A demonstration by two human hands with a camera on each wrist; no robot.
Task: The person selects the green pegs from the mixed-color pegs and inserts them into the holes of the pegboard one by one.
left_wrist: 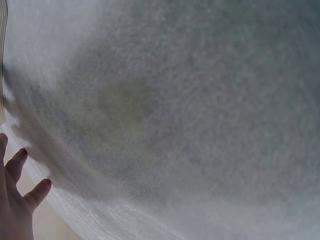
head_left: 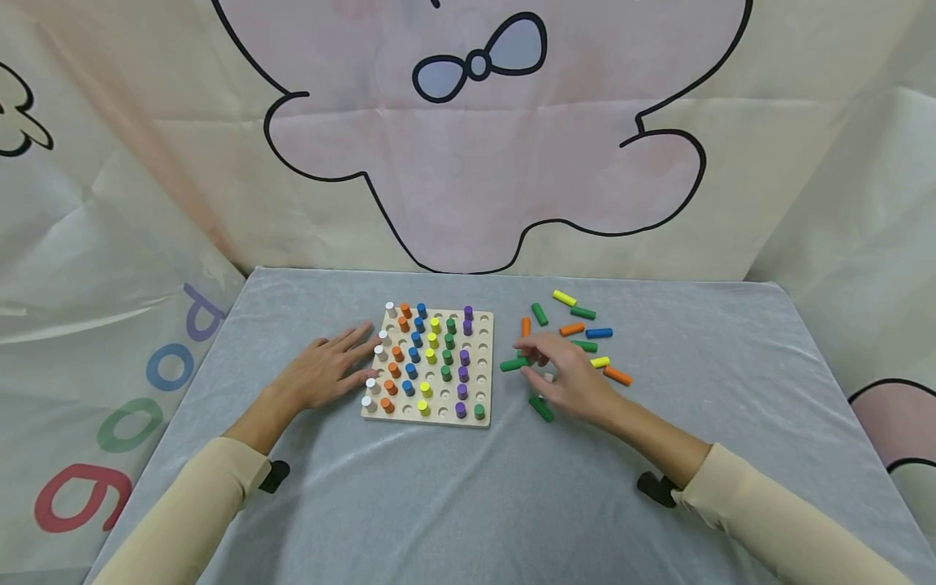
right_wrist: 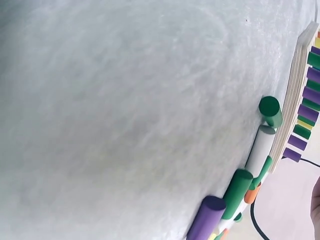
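Left hand (head_left: 322,375): fingers spread, touching the left edge of the pegboard (head_left: 474,366). Right hand (head_left: 569,374): pinches a green peg (head_left: 513,366) by its right end, right of the board. The step appears to be fetching a peg; the next move calls for carrying it left and upending it over a vacant hole (head_left: 482,362). Around: loose pegs (head_left: 573,329) on the bench (head_left: 409,504).

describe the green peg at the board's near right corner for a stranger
On the grey velvety tablecloth lies a square beige wooden pegboard. At its near right corner stands a green cylindrical peg, the only peg in the rightmost column.
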